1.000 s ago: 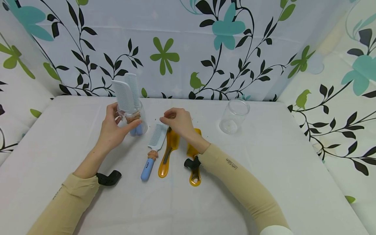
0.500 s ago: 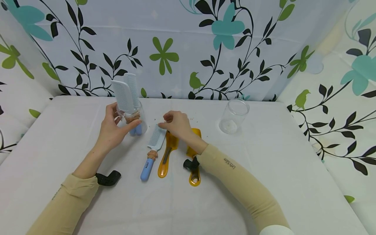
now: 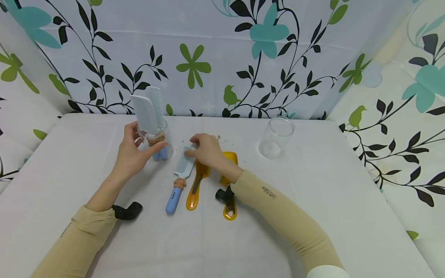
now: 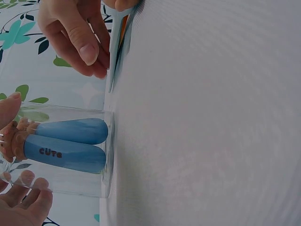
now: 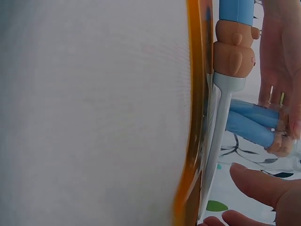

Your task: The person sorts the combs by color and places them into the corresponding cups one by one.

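Observation:
My left hand [image 3: 133, 154] grips a clear glass jar [image 4: 70, 186] from the left side, thumb in front. Two pale blue combs [image 3: 144, 112] stand in it, teeth up, their blue handles [image 4: 66, 153] at the bottom. Beside the jar, a similar comb [image 3: 177, 195] with a brown bear-like figure at its neck lies on the table. Over its toothed end hovers my right hand [image 3: 208, 152]; in the right wrist view its thumb [image 5: 254, 183] stands apart from the comb. Whether the other fingertips touch it, I cannot tell. An amber comb [image 3: 193, 197] lies partly under this hand.
A second amber comb [image 3: 230, 211] lies under the right forearm. At the back right stands another clear glass jar [image 3: 276, 139]. Small brown crumbs [image 3: 218, 138] lie behind the right hand. A patterned curtain [image 3: 208, 92] hangs behind the white table [image 3: 313, 185].
My right hand has come slightly nearer and to the left, over the pale blue comb's toothed end. The left hand keeps its grip on the jar without moving.

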`<action>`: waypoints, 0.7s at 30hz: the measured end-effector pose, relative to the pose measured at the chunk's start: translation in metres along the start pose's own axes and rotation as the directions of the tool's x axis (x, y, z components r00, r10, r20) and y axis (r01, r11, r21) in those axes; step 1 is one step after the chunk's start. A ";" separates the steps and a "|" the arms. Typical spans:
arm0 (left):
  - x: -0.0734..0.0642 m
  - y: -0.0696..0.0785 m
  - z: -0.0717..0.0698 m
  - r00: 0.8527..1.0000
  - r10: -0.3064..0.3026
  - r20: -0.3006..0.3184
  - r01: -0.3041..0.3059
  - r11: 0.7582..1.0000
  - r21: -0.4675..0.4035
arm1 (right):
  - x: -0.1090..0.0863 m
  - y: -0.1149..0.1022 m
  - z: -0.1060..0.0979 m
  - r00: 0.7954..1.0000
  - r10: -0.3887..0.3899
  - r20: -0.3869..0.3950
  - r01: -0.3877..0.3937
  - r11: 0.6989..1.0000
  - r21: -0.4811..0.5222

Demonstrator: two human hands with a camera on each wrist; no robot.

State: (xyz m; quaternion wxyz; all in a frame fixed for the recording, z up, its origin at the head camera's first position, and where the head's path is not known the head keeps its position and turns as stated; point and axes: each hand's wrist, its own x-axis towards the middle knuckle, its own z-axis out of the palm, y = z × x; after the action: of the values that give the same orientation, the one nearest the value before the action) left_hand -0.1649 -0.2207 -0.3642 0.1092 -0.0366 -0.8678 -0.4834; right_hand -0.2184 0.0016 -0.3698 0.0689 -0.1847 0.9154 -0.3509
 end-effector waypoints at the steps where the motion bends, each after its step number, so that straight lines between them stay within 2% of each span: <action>1: 0.000 0.000 0.000 1.000 -0.001 0.000 0.001 1.000 -0.002 | 0.000 0.000 0.001 1.000 -0.003 0.004 0.003 1.000 -0.016; 8: 0.000 0.000 -0.001 1.000 -0.006 0.001 0.006 1.000 0.001 | 0.001 -0.003 0.005 0.999 -0.023 0.042 0.028 0.994 -0.107; 21: 0.001 0.000 0.000 1.000 0.009 -0.001 -0.009 1.000 -0.004 | 0.001 -0.006 0.007 0.994 -0.065 0.089 0.077 0.987 -0.140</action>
State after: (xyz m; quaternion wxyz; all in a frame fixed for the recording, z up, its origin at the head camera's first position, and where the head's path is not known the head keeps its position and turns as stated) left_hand -0.1655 -0.2213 -0.3643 0.1115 -0.0405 -0.8666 -0.4848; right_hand -0.2160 -0.0067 -0.3709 0.0815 -0.2365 0.9273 -0.2784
